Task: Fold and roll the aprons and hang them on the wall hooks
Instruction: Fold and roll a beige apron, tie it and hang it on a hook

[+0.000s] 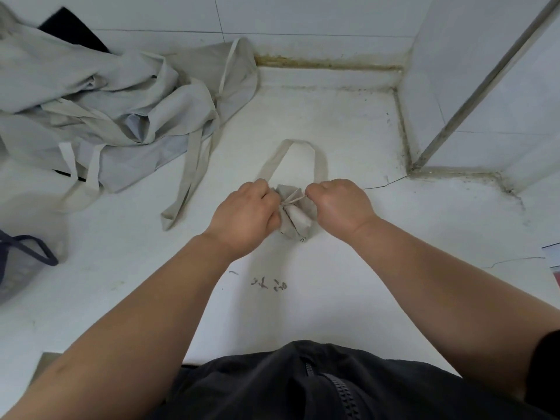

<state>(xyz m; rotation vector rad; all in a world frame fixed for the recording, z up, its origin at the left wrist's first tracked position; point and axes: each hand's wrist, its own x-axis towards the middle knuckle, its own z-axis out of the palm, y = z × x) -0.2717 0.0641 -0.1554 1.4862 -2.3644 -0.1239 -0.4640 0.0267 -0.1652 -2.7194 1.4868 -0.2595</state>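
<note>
One cracked white counter (348, 131), heaped aprons (106, 95), grimy tiled corner (400, 69).

- The rolled apron (294, 219) mid-worktop is plain greyish beige, and its loop strap is paler.
- The heap of aprons (106, 95) at the far left corner is pale grey-beige with cream straps.
- The cloth (72, 28) behind that heap is black.
- The worktop (348, 298) is white, with dark grey scribbled marks (269, 283) toward the near edge.
- The far-edge seam (327, 63) is stained yellow-brown.
- The mesh basket (21, 262) at the left edge is navy.
- The jacket (272, 386) is black.
</note>
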